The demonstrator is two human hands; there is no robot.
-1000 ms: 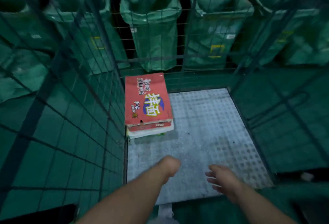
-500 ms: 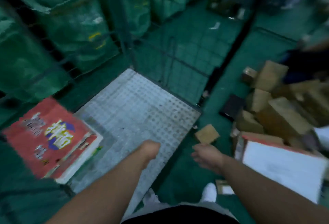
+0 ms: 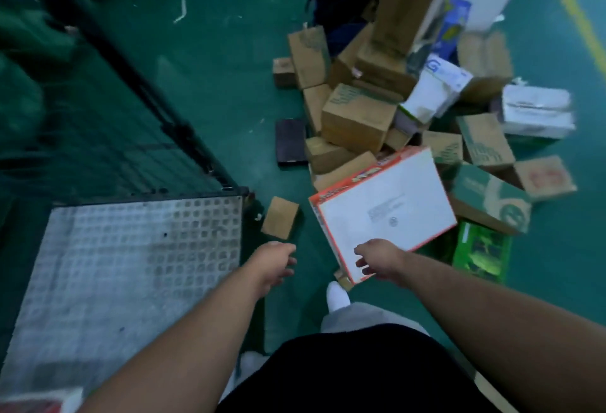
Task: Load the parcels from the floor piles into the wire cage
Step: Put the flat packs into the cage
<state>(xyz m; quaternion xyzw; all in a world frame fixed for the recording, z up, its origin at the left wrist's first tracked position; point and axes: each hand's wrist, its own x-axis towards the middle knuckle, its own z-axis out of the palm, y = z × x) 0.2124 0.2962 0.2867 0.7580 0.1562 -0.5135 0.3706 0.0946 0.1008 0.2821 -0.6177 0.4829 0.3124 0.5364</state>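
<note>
With the left hand (image 3: pixel 273 263) loosely curled and empty and the grip of the right hand (image 3: pixel 377 260) spread over the near corner of the white-faced box (image 3: pixel 383 212), which leans on the floor pile (image 3: pixel 357 117) beside the wire cage (image 3: pixel 210 163), a one-cornered lift may let it slip.

Right hand (image 3: pixel 377 258) hovers over the white box (image 3: pixel 387 209).
</note>
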